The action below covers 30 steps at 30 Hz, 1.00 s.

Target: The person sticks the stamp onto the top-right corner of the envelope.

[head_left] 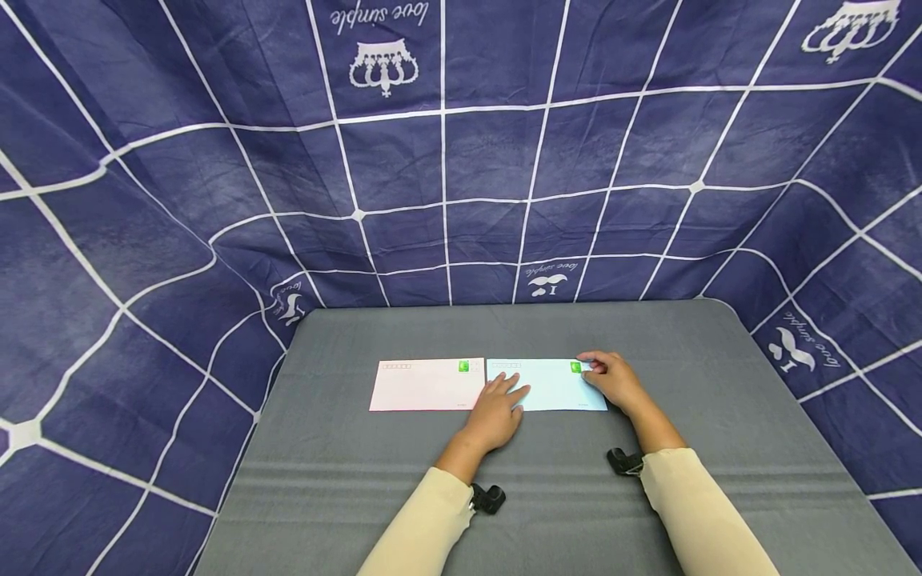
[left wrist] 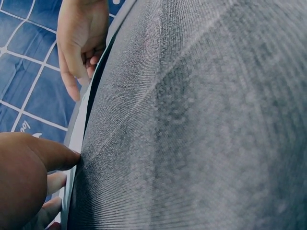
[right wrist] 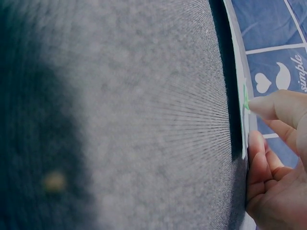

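A light blue envelope (head_left: 551, 392) with a row of small printed boxes lies flat on the grey table. My left hand (head_left: 495, 414) rests on its left part, fingers spread, and the thumb (left wrist: 60, 155) touches the near edge. At the envelope's upper right corner is a green stamp (head_left: 575, 367). My right hand (head_left: 612, 379) is at that corner, its thumb tip (right wrist: 256, 104) touching the stamp, the index finger reaching toward the far edge and the other fingers loosely bent. A pink envelope (head_left: 425, 388) lies to the left, bearing a green stamp (head_left: 463, 366).
The grey cloth-covered table (head_left: 324, 480) extends around the envelopes, with creases toward its near side. A blue curtain (head_left: 490, 160) with white lines hangs behind and at both sides. Black wrist cameras (head_left: 490, 499) sit beside both cuffs.
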{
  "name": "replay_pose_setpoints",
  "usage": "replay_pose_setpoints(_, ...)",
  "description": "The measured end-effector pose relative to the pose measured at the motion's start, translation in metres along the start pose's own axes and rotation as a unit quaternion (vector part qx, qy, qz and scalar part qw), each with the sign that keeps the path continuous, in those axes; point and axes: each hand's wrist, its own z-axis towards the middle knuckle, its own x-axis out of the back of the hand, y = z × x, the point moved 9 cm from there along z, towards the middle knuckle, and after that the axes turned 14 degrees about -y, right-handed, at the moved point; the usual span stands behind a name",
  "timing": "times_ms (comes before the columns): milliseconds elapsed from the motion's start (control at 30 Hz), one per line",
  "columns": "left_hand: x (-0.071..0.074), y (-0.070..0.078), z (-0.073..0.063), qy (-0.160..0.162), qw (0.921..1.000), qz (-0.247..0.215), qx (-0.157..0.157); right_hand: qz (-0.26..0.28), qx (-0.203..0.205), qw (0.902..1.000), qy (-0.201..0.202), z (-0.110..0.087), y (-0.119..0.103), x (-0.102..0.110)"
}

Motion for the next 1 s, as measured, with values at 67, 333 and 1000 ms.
replay_pose_setpoints(67, 0.001, 0.000, 0.000, 0.001, 1.0000, 0.000, 0.001, 0.002, -0.002, 1.0000, -0.002, 0.000, 0.000, 0.000)
replay_pose_setpoints(333, 0.003, 0.000, 0.003, 0.025, 0.9994, 0.006, 0.023, 0.012, -0.025, 0.9996, -0.009, -0.001, 0.004, -0.002)
replay_pose_setpoints(1000, 0.020, -0.009, -0.004, 0.105, 0.9937, -0.037, 0.015, 0.075, 0.014, 0.9969, 0.017, -0.003, -0.001, 0.008)
